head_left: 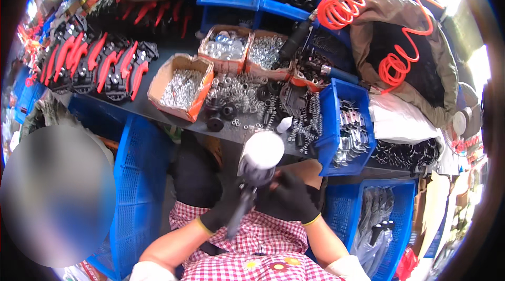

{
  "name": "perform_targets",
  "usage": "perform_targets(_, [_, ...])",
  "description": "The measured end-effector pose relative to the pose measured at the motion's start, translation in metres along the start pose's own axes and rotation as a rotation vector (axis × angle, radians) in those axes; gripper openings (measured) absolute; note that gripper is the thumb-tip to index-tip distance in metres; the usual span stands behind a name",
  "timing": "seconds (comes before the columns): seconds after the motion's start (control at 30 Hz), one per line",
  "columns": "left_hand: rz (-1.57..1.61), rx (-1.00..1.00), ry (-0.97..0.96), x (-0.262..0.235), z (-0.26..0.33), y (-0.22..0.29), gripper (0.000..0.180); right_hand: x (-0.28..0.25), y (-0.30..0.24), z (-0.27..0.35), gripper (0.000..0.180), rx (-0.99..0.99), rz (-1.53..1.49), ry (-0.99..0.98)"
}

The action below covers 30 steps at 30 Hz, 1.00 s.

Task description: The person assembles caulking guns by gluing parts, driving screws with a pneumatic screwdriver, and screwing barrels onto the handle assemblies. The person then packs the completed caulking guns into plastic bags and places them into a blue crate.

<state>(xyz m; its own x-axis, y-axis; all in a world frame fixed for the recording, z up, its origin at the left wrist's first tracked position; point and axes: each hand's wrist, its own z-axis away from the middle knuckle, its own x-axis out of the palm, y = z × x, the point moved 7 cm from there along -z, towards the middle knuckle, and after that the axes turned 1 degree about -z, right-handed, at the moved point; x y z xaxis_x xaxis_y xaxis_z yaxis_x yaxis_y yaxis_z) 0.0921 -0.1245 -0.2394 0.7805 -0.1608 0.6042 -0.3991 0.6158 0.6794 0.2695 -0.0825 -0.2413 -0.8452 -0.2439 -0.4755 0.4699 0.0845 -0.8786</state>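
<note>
Over my lap is a black assembly with a round white cap [264, 149] on its top and a long black handle [241, 214] slanting down toward me. My left hand [227, 206], in a black glove, is closed around its lower body. From the other side, my right hand [289, 196], gloved in black too, has its bent fingertips against the collar under the cap. Whether those fingertips pinch a small piece is too blurred to make out. A small white-tipped bottle [284, 124] stands on the bench edge just beyond the cap.
On the dark bench [173, 124] are cardboard boxes of pins [182, 90] and small metal parts [266, 51], loose springs [310, 118], and a blue bin of metal brackets [351, 128]. Red-handled black assemblies [110, 65] lie left. A coiled red hose [336, 11] hangs right.
</note>
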Motion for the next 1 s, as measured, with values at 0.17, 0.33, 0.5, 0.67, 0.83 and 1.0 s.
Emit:
perform_targets(0.17, [-0.695, 0.643, -0.303, 0.045, 0.154, 0.161, 0.043, 0.005, -0.050, 0.019, 0.031, -0.392, 0.361, -0.072])
perform_targets(0.33, [-0.367, 1.118, 0.301, -0.033, 0.186, 0.250, 0.031, -0.029, -0.131, 0.042, 0.018, -0.531, -0.287, -0.262])
perform_targets(0.5, [-0.142, 1.449, 0.481, -0.055, 0.140, 0.245, 0.046, 0.013, -0.178, 0.065, 0.030, -0.110, -0.663, -0.527])
perform_targets(0.67, [-0.426, 1.304, 0.585, -0.004, 0.088, 0.177, 0.074, 0.060, -0.202, 0.025, 0.047, 0.270, -0.987, -0.572])
perform_targets(0.83, [-0.474, 1.401, 0.695, -0.113, 0.114, 0.294, 0.025, 0.028, -0.139, 0.042, 0.033, 0.131, -0.772, -0.600])
perform_targets(1.0, [-0.637, 1.261, 0.798, -0.121, 0.078, 0.295, 0.022, 0.024, -0.148, 0.009, 0.055, 0.279, -0.798, -0.370])
